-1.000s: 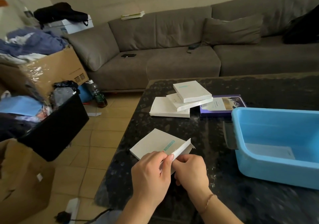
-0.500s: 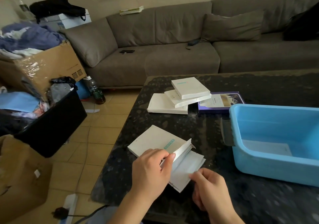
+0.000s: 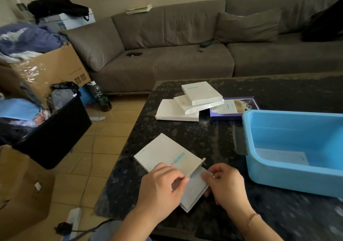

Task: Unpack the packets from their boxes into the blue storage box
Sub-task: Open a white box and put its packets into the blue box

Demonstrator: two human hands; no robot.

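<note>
A: Head view: the left hand (image 3: 163, 187) curls over the near end of the white box (image 3: 167, 153) and pins it to the table (image 3: 213, 138), thumb at the open flap. The right hand (image 3: 225, 185) pinches the packets (image 3: 193, 192) that stick out of the opening between the two hands.

B: Risks?

A: I'd guess the packets come out as a loose sheaf. A pinch on one corner could let the lower ones slide free and drop off the table edge just below the hands.

B: And the blue storage box (image 3: 289, 172)?

A: Right of the right hand, near, one packet (image 3: 280, 156) inside. A hasty pull could drag the white box along or tear its flap.
</note>
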